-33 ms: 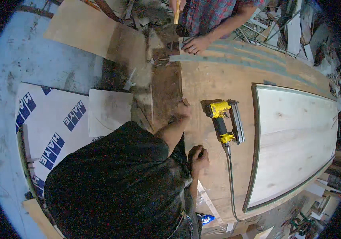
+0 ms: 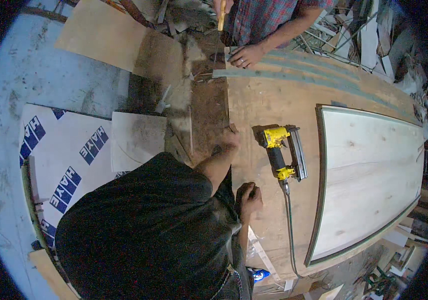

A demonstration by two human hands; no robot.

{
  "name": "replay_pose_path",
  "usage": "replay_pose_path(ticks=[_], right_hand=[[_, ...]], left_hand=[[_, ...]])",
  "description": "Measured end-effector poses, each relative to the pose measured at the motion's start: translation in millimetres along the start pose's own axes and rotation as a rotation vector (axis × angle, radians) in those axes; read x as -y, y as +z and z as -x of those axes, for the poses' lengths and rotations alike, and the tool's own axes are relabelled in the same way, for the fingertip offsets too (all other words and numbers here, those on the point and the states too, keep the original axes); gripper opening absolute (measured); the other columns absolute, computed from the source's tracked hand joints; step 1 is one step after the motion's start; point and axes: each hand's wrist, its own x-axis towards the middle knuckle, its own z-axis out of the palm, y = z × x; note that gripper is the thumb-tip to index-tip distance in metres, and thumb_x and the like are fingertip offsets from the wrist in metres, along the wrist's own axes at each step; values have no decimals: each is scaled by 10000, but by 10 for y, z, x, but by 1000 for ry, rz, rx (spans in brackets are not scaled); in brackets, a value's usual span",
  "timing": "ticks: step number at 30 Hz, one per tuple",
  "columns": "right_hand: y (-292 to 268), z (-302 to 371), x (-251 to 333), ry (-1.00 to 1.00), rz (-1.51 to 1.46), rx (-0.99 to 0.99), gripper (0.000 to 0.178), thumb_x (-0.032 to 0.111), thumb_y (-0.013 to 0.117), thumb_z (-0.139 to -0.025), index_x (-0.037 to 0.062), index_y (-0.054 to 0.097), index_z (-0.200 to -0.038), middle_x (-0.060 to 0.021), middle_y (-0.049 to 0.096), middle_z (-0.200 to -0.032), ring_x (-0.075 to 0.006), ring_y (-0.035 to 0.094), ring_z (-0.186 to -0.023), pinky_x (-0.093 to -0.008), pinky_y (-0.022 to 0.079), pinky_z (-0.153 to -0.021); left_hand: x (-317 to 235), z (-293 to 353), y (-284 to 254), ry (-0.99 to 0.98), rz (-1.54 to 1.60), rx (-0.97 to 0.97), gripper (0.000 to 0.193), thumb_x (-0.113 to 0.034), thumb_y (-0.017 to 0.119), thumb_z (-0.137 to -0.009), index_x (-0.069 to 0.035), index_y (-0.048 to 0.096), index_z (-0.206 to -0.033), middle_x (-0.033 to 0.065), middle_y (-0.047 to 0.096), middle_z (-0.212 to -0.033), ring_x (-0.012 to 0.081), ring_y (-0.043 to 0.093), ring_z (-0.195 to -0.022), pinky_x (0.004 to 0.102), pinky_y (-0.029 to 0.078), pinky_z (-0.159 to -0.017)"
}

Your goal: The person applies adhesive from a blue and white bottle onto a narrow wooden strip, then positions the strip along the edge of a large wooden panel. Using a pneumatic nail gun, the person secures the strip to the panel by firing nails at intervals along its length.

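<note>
My left hand (image 2: 231,137) rests at the near edge of the wooden worktable (image 2: 264,107); its fingers are blurred and partly hidden. My right hand (image 2: 250,198) lies curled on the tabletop closer to my body, and whatever it may hold is out of sight. A yellow and black pneumatic stapler (image 2: 277,152) lies to the right of both hands, untouched, with an air hose (image 2: 290,225) running from it. Across the table a co-worker in a checked shirt holds a yellow-handled saw (image 2: 222,19). The co-worker's other hand (image 2: 246,56) presses on grey-green strips (image 2: 284,76) along the table's far side.
A framed white panel (image 2: 369,180) lies on the table's right part. Wood scraps (image 2: 344,42) are heaped behind it. On the left are a printed white sheet (image 2: 71,155), a grey board (image 2: 136,137) and a plywood sheet (image 2: 104,37). A pale strip (image 2: 261,252) lies near the table's lower edge.
The co-worker's saw has shifted slightly, and its thin blade shows more clearly beside the strip ends. My hands and the stapler have stayed in place.
</note>
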Motion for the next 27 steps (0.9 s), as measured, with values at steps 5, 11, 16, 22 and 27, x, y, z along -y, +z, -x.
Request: replay_pose_path(ticks=[5, 11, 16, 22, 27], right_hand=[[101, -9, -143, -130, 68, -10, 329, 268, 540, -871, 43, 512, -631, -147, 507, -537, -292, 495, -438, -375, 382, -423], [2, 30, -52, -96, 76, 137, 240, 241, 505, -883, 53, 584, -756, -156, 580, -662, -327, 567, -566, -389, 436, -493], [41, 11, -130, -129, 97, 119, 241, 240, 497, -887, 55, 585, -759, -151, 584, -669, -323, 570, -573, -386, 434, -495], [42, 5, -173, -128, 107, 126, 244, 245, 499, -890, 62, 588, -756, -140, 584, -662, -303, 563, -553, -375, 429, -485], [32, -11, 10, -150, 22, 39, 287, 233, 536, -867, 39, 540, -656, -152, 535, -569, -296, 528, -479, -368, 403, -441]], left_hand=[[-89, -16, -179, -208, -103, 154, 508, -418, 353, -890, -12, 631, -763, 192, 613, -663, 367, 598, -619, 495, 470, -600], [716, -18, 599, -75, 0, -24, 224, -215, 474, -863, -59, 633, -890, 103, 627, -898, 249, 553, -640, 394, 470, -558], [644, -70, 379, 148, -205, -233, 232, -268, 524, -846, -59, 623, -830, 100, 614, -824, 269, 548, -631, 383, 459, -560], [-185, -52, -364, -313, -124, 74, 418, -380, 394, -905, -43, 635, -966, 69, 668, -911, 302, 610, -812, 402, 485, -691], [197, -50, 19, -138, -72, 1, 350, -341, 441, -882, -72, 661, -842, 73, 655, -825, 283, 595, -739, 385, 476, -663]])
